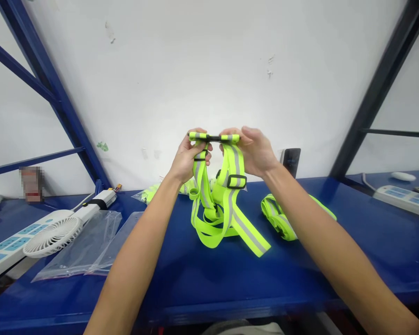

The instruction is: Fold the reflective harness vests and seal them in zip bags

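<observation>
A neon yellow reflective vest point(236, 172) made of straps with grey stripes hangs between my two hands above the blue table. My left hand point(188, 156) grips its upper left end, thumb in front, near a black slider. At the upper right end, my right hand point(254, 149) holds the other side, fingers mostly behind the strap. A black buckle bar point(214, 138) spans the top between the hands. The lower straps loop down, and one loose end slants to the right. Another bundled reflective vest point(277, 216) lies by my right forearm, which partly hides it.
Clear plastic bags point(80, 246) lie on the left beside a white handheld fan point(54, 236) and a power strip point(12, 244). More neon material in plastic point(147, 193) sits behind my left arm. A dark phone point(291, 160) leans against the wall. Blue posts point(61, 102) frame the left.
</observation>
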